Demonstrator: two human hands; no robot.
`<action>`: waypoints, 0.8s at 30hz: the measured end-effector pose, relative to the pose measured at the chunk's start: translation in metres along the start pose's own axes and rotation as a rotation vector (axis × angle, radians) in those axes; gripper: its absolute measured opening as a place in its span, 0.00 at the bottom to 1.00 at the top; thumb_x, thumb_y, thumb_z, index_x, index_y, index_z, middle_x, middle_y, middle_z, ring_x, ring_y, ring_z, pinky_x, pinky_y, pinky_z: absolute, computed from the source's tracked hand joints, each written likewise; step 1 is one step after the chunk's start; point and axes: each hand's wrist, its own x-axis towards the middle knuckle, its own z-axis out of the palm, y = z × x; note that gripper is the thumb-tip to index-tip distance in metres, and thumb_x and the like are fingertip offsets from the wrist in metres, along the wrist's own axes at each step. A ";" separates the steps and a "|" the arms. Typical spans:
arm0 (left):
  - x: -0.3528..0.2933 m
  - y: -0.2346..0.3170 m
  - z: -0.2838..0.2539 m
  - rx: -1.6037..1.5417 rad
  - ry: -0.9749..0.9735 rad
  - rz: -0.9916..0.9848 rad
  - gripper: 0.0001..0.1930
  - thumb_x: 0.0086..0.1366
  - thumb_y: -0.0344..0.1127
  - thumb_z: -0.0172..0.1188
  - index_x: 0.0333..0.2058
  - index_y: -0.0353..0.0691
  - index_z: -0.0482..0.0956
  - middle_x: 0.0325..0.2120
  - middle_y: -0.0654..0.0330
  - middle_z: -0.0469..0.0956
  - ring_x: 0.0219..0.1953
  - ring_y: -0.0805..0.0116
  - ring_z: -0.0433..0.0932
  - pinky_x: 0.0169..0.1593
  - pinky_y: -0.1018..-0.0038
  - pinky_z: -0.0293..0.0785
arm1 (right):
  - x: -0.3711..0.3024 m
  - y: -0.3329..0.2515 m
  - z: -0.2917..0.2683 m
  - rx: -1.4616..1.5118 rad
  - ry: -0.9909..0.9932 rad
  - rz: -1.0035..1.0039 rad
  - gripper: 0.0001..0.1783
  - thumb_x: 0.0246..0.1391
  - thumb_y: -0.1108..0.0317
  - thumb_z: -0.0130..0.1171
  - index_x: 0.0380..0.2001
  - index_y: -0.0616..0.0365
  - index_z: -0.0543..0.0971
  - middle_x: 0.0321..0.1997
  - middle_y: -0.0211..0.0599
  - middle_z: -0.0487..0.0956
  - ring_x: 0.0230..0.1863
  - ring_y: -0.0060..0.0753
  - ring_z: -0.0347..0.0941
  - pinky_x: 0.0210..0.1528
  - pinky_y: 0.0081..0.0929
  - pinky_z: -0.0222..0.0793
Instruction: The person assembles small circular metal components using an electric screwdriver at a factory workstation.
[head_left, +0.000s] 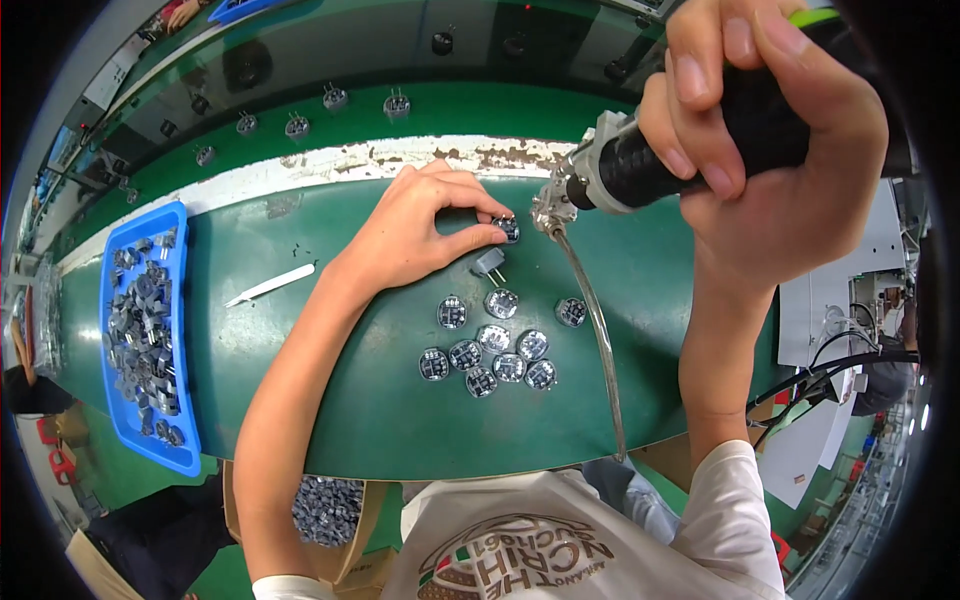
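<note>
While both hands work over the green surface, the left hand pinches a small round component between thumb and fingers, just beside the metal head of a black handheld tool, which the right hand wraps tightly. Near the pinch lies a grey two-pronged piece; similar round components cluster below it. It looks like the tool is being brought to that component; the next move seems to call for steady alignment.
</note>
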 end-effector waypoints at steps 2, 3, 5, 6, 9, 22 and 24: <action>-0.001 0.000 0.004 -0.008 0.016 -0.011 0.10 0.58 0.32 0.73 0.39 0.39 0.89 0.32 0.60 0.84 0.37 0.62 0.77 0.48 0.67 0.71 | 0.000 0.006 0.001 -0.014 -0.019 -0.007 0.15 0.65 0.60 0.49 0.28 0.60 0.67 0.18 0.42 0.69 0.09 0.18 0.52 0.13 0.18 0.55; -0.002 -0.001 0.005 0.006 0.036 0.009 0.10 0.58 0.32 0.73 0.39 0.39 0.89 0.32 0.61 0.84 0.37 0.62 0.77 0.48 0.67 0.71 | 0.000 0.009 0.003 -0.018 -0.028 -0.013 0.15 0.65 0.60 0.49 0.28 0.60 0.67 0.18 0.42 0.69 0.09 0.18 0.52 0.13 0.18 0.55; -0.002 -0.002 0.006 0.032 0.049 0.023 0.10 0.58 0.33 0.73 0.38 0.39 0.89 0.32 0.61 0.84 0.35 0.62 0.76 0.46 0.66 0.70 | 0.000 0.015 0.005 -0.026 -0.047 -0.024 0.15 0.66 0.60 0.48 0.28 0.60 0.67 0.18 0.42 0.69 0.09 0.18 0.52 0.13 0.18 0.55; -0.003 -0.002 0.005 0.028 0.052 0.018 0.10 0.58 0.33 0.73 0.38 0.39 0.89 0.32 0.61 0.84 0.35 0.62 0.76 0.46 0.66 0.70 | 0.001 0.017 0.007 -0.026 -0.057 -0.033 0.15 0.66 0.61 0.48 0.28 0.60 0.66 0.18 0.41 0.69 0.09 0.18 0.52 0.13 0.18 0.55; -0.004 -0.003 0.005 0.058 0.057 0.029 0.10 0.58 0.35 0.73 0.39 0.40 0.89 0.32 0.62 0.84 0.36 0.61 0.77 0.46 0.66 0.69 | 0.000 0.022 0.000 -0.012 -0.096 -0.024 0.15 0.66 0.61 0.47 0.29 0.60 0.66 0.19 0.41 0.69 0.09 0.17 0.51 0.13 0.18 0.55; -0.004 -0.006 0.007 0.079 0.065 0.038 0.10 0.58 0.36 0.73 0.38 0.42 0.89 0.32 0.62 0.83 0.38 0.61 0.78 0.47 0.66 0.68 | 0.007 0.045 -0.020 0.100 -0.297 -0.017 0.12 0.67 0.64 0.46 0.31 0.60 0.67 0.25 0.41 0.70 0.11 0.14 0.50 0.18 0.17 0.56; -0.004 -0.004 0.006 0.077 0.069 0.041 0.10 0.58 0.36 0.73 0.38 0.42 0.89 0.32 0.62 0.83 0.38 0.60 0.78 0.46 0.66 0.68 | 0.008 0.047 -0.017 0.118 -0.326 -0.021 0.12 0.67 0.65 0.45 0.31 0.60 0.67 0.26 0.41 0.71 0.11 0.14 0.50 0.18 0.17 0.56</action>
